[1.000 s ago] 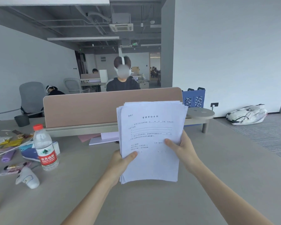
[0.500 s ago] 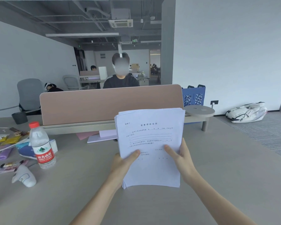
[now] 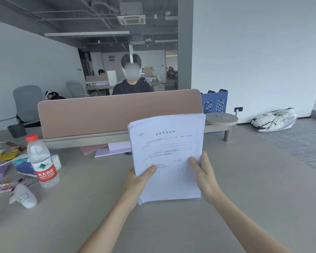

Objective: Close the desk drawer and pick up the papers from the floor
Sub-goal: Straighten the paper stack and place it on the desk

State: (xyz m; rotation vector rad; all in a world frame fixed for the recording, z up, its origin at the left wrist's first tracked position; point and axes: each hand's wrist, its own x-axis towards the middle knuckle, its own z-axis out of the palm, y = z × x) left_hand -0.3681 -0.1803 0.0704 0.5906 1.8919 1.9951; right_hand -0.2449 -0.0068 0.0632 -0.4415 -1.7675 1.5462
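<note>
A stack of white printed papers (image 3: pixel 169 143) stands upright over the grey desk (image 3: pixel 98 207), its lower edge down at the desktop. My left hand (image 3: pixel 137 181) grips the stack's lower left side with the thumb on the front sheet. My right hand (image 3: pixel 203 175) holds the lower right side, thumb also on the front. The sheets are slightly fanned at the left and top edges. No drawer is in view.
A water bottle (image 3: pixel 42 161) with a red cap stands at the left among wrappers, a white controller (image 3: pixel 23 197) and a blue shoe. A pink divider panel (image 3: pixel 117 112) runs across the desk, with a person seated behind it. A white bag (image 3: pixel 274 119) lies on the floor at right.
The paper stack and both hands have come down and a little toward me, from mid-air to the desktop. The view has tilted slightly.
</note>
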